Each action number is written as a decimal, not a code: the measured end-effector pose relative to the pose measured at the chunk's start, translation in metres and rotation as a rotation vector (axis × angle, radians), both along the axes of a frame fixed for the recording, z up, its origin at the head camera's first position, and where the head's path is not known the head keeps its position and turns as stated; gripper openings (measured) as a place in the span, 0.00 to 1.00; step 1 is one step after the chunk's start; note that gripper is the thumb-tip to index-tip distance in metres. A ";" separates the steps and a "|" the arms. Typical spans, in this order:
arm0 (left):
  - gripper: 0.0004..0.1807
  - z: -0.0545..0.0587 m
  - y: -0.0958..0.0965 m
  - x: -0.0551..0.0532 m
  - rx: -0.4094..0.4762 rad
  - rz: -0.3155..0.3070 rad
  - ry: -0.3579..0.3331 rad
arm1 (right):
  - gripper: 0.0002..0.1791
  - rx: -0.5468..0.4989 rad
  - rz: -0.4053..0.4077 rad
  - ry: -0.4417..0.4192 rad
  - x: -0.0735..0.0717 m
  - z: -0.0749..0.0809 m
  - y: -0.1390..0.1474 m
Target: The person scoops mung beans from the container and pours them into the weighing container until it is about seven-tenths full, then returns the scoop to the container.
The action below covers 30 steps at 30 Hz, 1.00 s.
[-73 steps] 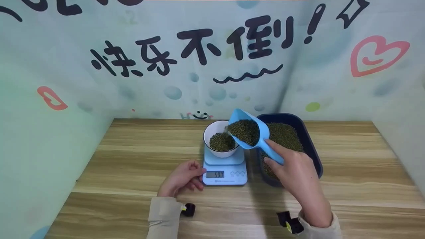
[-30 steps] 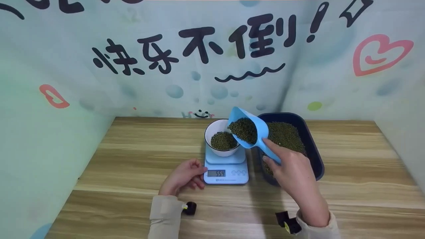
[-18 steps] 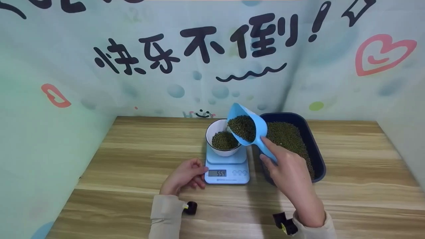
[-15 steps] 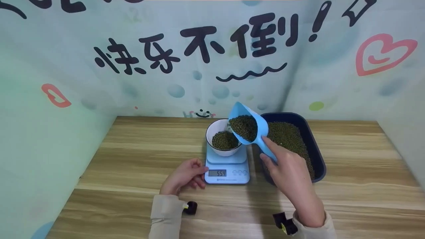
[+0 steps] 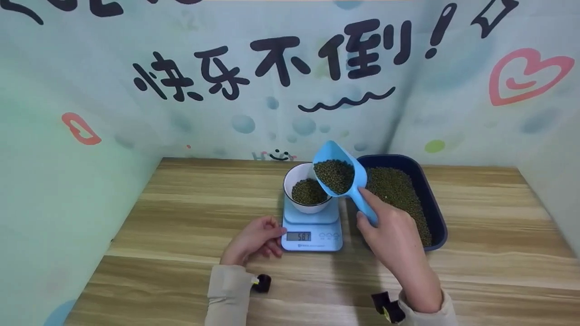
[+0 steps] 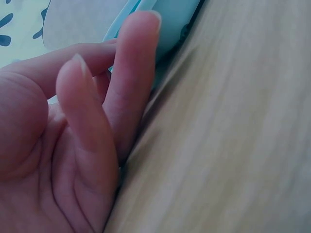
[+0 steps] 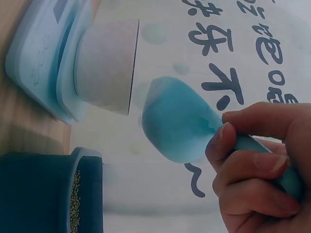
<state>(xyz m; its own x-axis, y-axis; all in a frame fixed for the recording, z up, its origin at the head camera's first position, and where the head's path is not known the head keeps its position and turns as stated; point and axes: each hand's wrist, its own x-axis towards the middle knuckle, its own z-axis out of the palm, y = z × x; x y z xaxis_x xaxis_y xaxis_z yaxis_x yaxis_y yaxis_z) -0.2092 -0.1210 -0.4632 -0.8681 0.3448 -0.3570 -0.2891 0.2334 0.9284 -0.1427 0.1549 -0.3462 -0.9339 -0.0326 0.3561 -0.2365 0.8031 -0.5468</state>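
Observation:
My right hand (image 5: 396, 233) grips the handle of a blue scoop (image 5: 361, 176), its fingers wrapped round it in the right wrist view. Mung beans (image 5: 335, 175) fill the scoop, and its lip overlaps the right rim of a white, dark-rimmed bowl (image 5: 308, 208) in the head view. More beans (image 5: 309, 191) lie heaped in that bowl, which stands on a light-blue kitchen scale (image 5: 312, 246) with a lit number display (image 5: 299, 236). By the scale's left edge rests my left hand (image 5: 256, 237), fingers loosely bent and thumb tip at the edge; they hold nothing.
A dark blue tub (image 5: 438, 231) of mung beans stands right of the scale, partly behind my right hand. The wooden table (image 5: 190, 203) ends at a printed backdrop (image 5: 226, 90). Black wrist cameras (image 5: 262, 283) sit at both sleeves.
The scale's reading has climbed from about 50 through 55.4 to about 58. The scoop has tilted slightly, and the bowl's heap looks a little bigger. My left hand stays by the scale.

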 end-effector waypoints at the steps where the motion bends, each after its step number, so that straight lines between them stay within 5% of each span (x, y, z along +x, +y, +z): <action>1: 0.15 0.000 0.000 0.000 0.007 0.000 0.003 | 0.25 0.005 -0.005 -0.013 0.000 0.001 0.000; 9: 0.11 0.024 0.003 0.008 0.024 -0.011 -0.012 | 0.27 0.032 0.042 -0.032 0.001 0.001 0.000; 30: 0.11 0.026 0.004 0.010 0.023 -0.013 -0.018 | 0.25 0.051 0.122 0.031 0.001 0.000 0.000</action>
